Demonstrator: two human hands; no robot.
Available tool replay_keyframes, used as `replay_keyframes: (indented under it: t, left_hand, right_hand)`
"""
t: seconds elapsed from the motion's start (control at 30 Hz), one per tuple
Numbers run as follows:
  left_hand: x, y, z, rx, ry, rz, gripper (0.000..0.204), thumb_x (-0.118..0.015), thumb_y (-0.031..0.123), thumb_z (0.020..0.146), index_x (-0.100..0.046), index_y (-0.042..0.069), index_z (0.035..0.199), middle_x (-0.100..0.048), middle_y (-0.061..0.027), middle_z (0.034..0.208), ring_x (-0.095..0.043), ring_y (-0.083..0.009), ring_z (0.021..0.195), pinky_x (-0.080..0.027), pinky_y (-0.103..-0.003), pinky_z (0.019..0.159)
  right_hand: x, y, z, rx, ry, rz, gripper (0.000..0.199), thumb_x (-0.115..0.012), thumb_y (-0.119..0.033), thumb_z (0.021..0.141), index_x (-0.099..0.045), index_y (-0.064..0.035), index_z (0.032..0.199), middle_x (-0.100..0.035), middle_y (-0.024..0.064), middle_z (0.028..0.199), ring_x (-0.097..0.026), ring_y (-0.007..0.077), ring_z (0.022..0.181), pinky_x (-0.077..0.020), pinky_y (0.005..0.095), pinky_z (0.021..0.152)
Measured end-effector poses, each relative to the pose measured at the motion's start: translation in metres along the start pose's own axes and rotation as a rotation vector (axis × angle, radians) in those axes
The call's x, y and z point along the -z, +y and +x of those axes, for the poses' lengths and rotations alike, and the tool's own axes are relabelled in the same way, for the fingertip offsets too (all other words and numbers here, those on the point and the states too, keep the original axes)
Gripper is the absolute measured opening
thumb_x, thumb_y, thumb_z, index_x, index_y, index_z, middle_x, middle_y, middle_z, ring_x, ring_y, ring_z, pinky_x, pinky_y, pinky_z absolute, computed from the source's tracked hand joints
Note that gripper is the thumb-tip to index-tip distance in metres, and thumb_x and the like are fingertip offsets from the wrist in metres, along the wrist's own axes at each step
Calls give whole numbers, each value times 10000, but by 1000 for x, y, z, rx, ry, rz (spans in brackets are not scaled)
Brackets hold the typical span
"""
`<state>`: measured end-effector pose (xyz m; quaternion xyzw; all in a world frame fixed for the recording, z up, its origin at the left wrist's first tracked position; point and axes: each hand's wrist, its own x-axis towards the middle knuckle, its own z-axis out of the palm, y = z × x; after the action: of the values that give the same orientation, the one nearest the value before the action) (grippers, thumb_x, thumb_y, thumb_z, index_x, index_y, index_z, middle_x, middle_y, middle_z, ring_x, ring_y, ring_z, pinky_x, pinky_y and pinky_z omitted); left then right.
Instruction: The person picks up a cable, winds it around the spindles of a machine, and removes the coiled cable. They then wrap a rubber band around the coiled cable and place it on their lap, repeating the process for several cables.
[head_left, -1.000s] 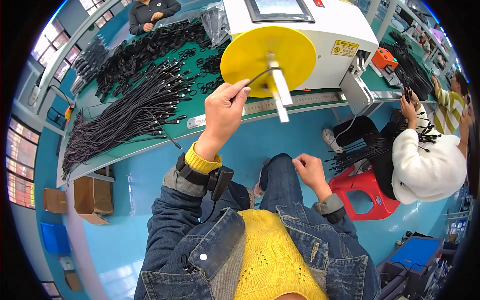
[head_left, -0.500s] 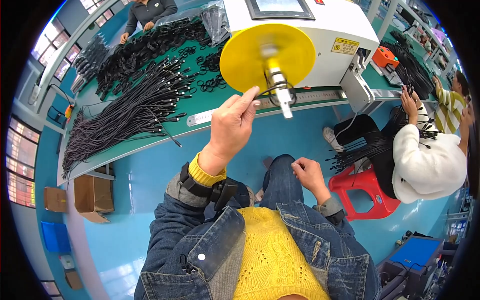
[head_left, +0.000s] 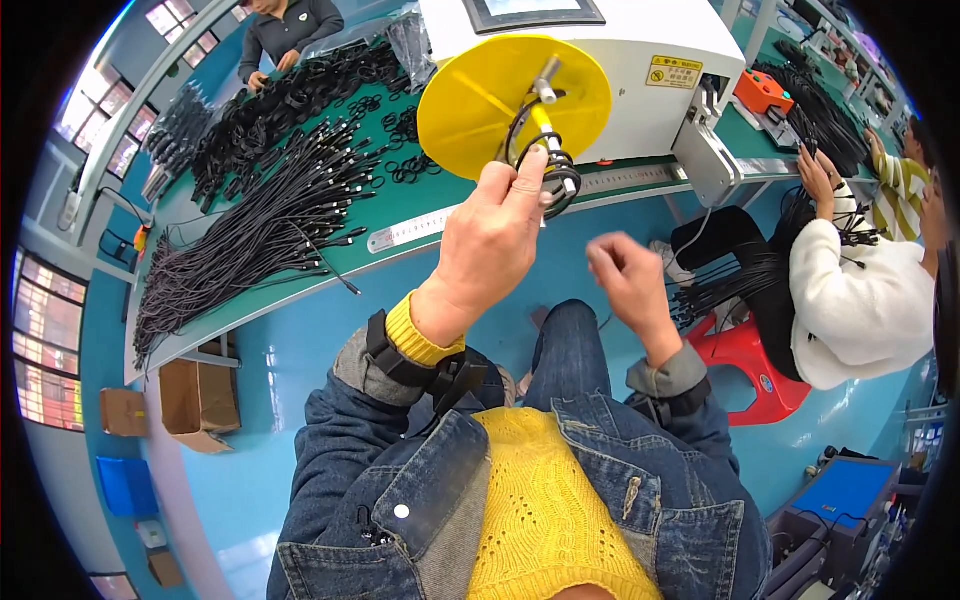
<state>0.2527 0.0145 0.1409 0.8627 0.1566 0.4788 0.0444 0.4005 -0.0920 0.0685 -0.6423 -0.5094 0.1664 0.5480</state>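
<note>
My left hand (head_left: 488,245) is closed at the winding spindle, its fingertips pinching a black cable (head_left: 562,184). The cable is looped around the pale spindle (head_left: 548,132) that sticks out in front of a yellow disc (head_left: 470,110). Behind the disc stands a white machine (head_left: 640,110) with a screen on top. My right hand (head_left: 632,285) hovers apart from the machine, over the floor in front of the bench; its fingers are curled with nothing visible in them, slightly blurred.
Straight black cables (head_left: 250,220) lie heaped on the green bench, with coiled ones (head_left: 290,120) behind. A metal ruler (head_left: 410,230) runs along the bench edge. A co-worker in white (head_left: 850,290) sits at right by a red stool (head_left: 760,385). Another person (head_left: 290,40) works at far left.
The disc, a spinning blur before, now looks nearly still. More cable loops show on the spindle. My left hand has moved right to the spindle, and my right hand has risen toward it.
</note>
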Motion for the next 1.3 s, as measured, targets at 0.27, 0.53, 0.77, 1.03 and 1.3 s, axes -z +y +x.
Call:
replay_keyframes:
  t: [0.27, 0.53, 0.77, 1.03, 1.3]
  left_hand:
    - [7, 22, 15, 69, -119, 236, 420, -549, 143, 813, -460, -42, 1179, -476, -143, 868, -554, -294, 678, -471, -358, 546]
    - [13, -4, 19, 62, -336, 273, 572, -434, 185, 869, -206, -144, 1278, -315, -321, 1220, -413, -442, 1093, -368, -431, 924]
    - [12, -12, 16, 149, -356, -77, 532, -429, 180, 876, -240, -119, 1272, -329, -323, 1218, -375, -442, 1122, -328, -426, 955]
    - [10, -11, 25, 84, -415, -79, 164, -484, 153, 855, -454, 0, 906, -520, -186, 843, -527, -369, 786, -429, -437, 684]
    - [11, 2, 24, 145, -469, 47, 196, -541, 123, 822, -462, -16, 936, -537, -180, 764, -550, -354, 676, -442, -402, 570]
  right_hand:
    - [0, -48, 47, 27, -24, 68, 297, -721, -185, 733, -551, 1, 890, -577, 12, 706, -511, 52, 620, -429, 199, 536]
    - [4, -28, 80, 305, -60, 124, 885, -812, -316, 601, -336, 12, 1271, -474, 114, 1134, -493, 151, 997, -446, 261, 823]
    - [0, -18, 86, 287, -206, 287, 903, -797, -277, 630, -276, 7, 1309, -452, 140, 1176, -484, 184, 1061, -427, 294, 872]
    - [-29, -23, 55, 323, 146, 123, 440, -686, -133, 745, -442, -11, 1090, -593, 112, 908, -596, 173, 799, -485, 287, 690]
    - [-30, -42, 46, 367, 317, -139, 266, -623, -119, 781, -473, -19, 977, -588, 156, 760, -597, 273, 604, -478, 330, 550]
